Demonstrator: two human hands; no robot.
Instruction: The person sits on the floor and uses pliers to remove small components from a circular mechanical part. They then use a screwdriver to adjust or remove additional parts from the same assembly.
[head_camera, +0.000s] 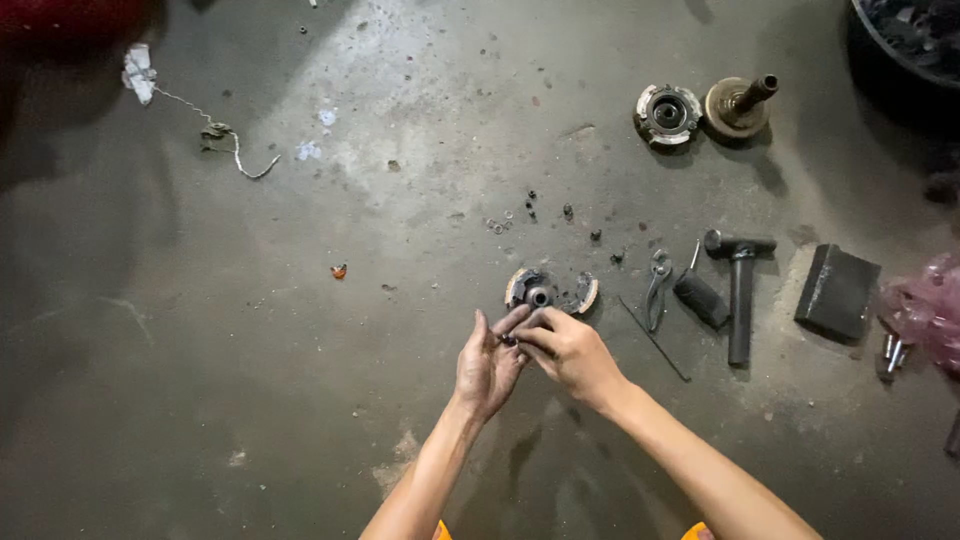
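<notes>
Head view shows the left hand (487, 362) and right hand (570, 352) pinched together on what seems a small dark part (509, 340), just below the round clutch-shoe assembly (548, 290), both equally near it.

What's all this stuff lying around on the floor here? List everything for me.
round clutch-like part: one, grey metal, floor just beyond the hands
small loose bits: several, dark, scattered beyond that part
pliers: one, grey, right of the part
hammer: one, dark, right of the pliers
dark block: one, right of the hammer
round hub: one, grey, top right
shafted disc: one, brownish, beside the hub
wire: one, top left
left hand: one, pinching a small dark piece
right hand: one, touching the same piece
</notes>
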